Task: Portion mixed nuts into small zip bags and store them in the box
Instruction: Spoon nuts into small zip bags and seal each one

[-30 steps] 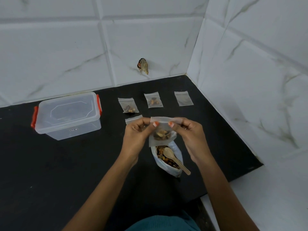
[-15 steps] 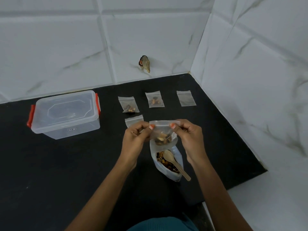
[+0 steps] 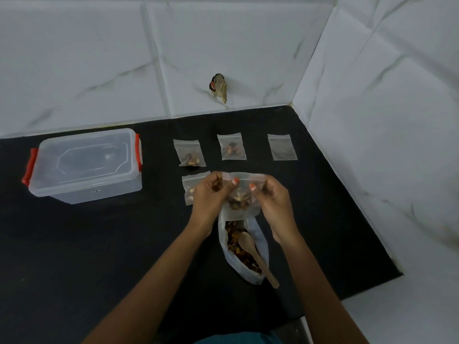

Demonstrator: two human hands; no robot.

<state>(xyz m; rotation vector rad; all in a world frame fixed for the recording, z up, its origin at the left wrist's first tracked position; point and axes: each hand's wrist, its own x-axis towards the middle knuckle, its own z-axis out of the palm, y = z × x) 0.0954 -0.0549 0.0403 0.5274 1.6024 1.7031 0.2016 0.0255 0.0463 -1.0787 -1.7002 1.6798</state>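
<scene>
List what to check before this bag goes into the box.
1. Nuts are in the held zip bag: ok.
2. Both the left hand and the right hand pinch its top edge: ok.
3. Zip is pressed closed along its whole length: cannot tell.
4. The box is open to take bags: not ok, its lid is on.
5. The wooden spoon is out of the hands, lying in the big nut bag: ok.
6. Another small bag is ready to fill: ok, the far right bag looks empty.
</scene>
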